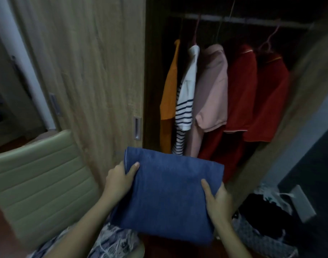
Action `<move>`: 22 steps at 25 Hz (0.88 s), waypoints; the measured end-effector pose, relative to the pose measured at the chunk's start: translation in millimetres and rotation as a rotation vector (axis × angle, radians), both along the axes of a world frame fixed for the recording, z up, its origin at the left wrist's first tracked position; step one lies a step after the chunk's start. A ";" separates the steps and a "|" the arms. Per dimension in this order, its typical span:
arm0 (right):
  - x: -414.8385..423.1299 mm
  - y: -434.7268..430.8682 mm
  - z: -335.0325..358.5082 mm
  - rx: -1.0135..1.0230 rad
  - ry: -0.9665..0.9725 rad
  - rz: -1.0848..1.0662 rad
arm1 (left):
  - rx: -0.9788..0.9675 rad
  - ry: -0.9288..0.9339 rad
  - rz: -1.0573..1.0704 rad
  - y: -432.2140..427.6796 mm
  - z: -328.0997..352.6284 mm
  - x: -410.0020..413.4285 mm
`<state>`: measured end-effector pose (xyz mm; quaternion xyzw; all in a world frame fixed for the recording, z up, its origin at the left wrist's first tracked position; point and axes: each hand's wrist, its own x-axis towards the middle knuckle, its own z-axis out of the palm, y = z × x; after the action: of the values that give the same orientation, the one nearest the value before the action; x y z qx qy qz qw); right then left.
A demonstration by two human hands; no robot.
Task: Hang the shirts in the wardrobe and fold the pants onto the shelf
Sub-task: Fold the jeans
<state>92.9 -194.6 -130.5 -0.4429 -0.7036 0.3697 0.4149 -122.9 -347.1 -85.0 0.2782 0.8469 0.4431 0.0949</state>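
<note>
Five shirts (224, 94) hang from the rail in the open wardrobe (297, 112), upper right of frame, so the hanging part looks largely done. Folded blue pants (168, 198) sit lower centre, held in the air before the opening. Left hand (120, 180) clamps the left edge, thumb on top; right hand (218, 202) grips the right edge likewise, fingers beneath and hidden. Step in hand: carrying pants to the shelf. No shelf is visible; next move likely requires locating it and keeping the fold flat.
</note>
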 end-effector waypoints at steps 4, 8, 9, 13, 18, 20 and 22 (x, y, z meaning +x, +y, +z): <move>5.5 56.9 108.8 0.338 0.036 -0.104 | 0.187 0.197 -0.100 59.4 90.1 -2.3; 14.7 117.5 253.5 0.631 0.198 -0.182 | 0.551 0.385 -0.140 124.4 228.9 -6.5; 16.4 127.3 282.5 0.676 0.229 -0.189 | 0.632 0.421 -0.155 136.1 256.3 -5.8; 20.9 174.2 385.5 0.886 0.308 -0.276 | 0.852 0.536 -0.208 193.0 354.5 -1.7; 15.2 243.8 476.2 0.898 0.241 -0.247 | 0.768 0.557 -0.218 273.3 444.6 -12.6; 9.8 274.0 504.2 0.848 0.178 -0.275 | 0.659 0.576 -0.182 306.8 478.6 -15.7; 0.1 304.9 522.0 0.737 0.115 -0.281 | 0.483 0.636 -0.067 340.9 496.3 -20.5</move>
<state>93.0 110.2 391.5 -0.3348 -0.6971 0.0562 0.6315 -143.5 -6.2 411.2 0.4432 0.6959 0.5180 -0.2257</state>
